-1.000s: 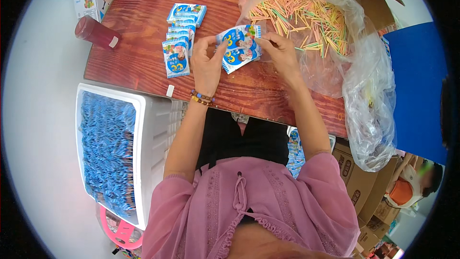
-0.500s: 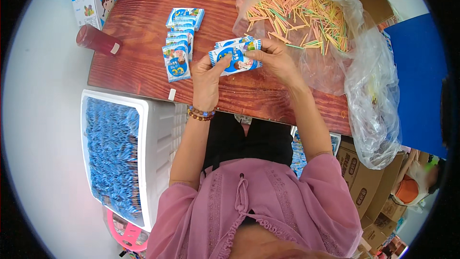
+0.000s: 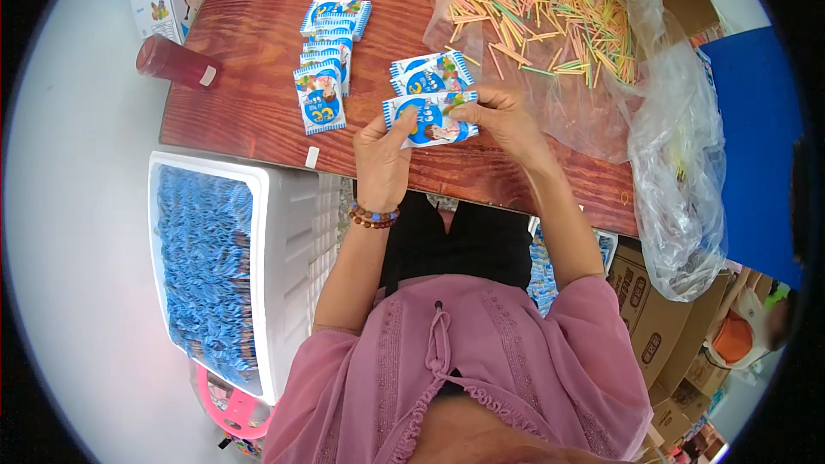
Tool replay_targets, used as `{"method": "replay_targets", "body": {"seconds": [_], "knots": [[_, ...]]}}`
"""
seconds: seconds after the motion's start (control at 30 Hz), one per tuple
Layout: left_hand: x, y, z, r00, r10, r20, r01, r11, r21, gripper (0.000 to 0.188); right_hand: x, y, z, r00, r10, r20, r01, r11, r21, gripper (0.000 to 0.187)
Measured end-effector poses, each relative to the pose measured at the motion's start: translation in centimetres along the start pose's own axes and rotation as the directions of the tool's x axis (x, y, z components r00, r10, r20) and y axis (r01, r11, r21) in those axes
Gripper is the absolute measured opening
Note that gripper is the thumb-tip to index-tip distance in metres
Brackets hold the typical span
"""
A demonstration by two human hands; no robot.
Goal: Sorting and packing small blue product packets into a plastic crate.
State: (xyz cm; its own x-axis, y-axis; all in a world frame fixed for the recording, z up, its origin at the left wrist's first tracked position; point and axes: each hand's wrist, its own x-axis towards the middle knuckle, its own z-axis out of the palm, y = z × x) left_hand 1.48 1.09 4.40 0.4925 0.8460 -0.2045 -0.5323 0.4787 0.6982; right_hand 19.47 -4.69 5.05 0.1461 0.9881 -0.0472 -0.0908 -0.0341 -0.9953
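Observation:
Between my two hands a small blue-and-white candy packet (image 3: 440, 126) is stretched flat above the table. My left hand (image 3: 384, 150) pinches its left end with the thumb on top, and my right hand (image 3: 503, 120) grips its right end. Just beyond it, more packets of the same kind (image 3: 430, 76) lie overlapping on the wood. To the left of my hands runs an overlapping row of such packets (image 3: 321, 99). Pastel candy sticks (image 3: 550, 13) in pink, yellow and green are heaped on a clear plastic bag (image 3: 679, 206) at the right.
A white foam box (image 3: 266, 275) full of blue packets stands left of me, below the brown wooden table (image 3: 249, 60). A reddish jar (image 3: 176, 63) lies at the table's left edge, near a printed carton (image 3: 155, 0). Cardboard boxes (image 3: 657, 309) and a blue panel (image 3: 756, 146) are at the right.
Both hands have drawn the held packet slightly toward me, away from the packets beyond it, which now show more fully. The whole view has shifted a little.

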Motion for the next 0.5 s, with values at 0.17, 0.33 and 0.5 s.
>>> {"method": "replay_targets", "body": {"seconds": [0.17,0.33,0.5], "knots": [[0.0,-0.5,-0.7,1.0,0.012,-0.026,-0.013,0.998,-0.057,0.013,-0.2,-0.1,0.3,0.997,-0.075,-0.004,0.075,0.997,0.024,0.015],[0.6,-0.5,-1.4,0.999,-0.031,-0.007,0.031,0.997,-0.076,0.023,-1.0,-1.8,-0.7,0.991,-0.12,-0.063,0.123,0.991,0.049,0.014],[0.5,-0.5,-0.9,0.997,-0.073,0.01,0.073,0.994,-0.086,0.027,-1.1,-3.1,0.0,0.893,-0.42,0.162,0.446,0.775,-0.447,0.022]]}}
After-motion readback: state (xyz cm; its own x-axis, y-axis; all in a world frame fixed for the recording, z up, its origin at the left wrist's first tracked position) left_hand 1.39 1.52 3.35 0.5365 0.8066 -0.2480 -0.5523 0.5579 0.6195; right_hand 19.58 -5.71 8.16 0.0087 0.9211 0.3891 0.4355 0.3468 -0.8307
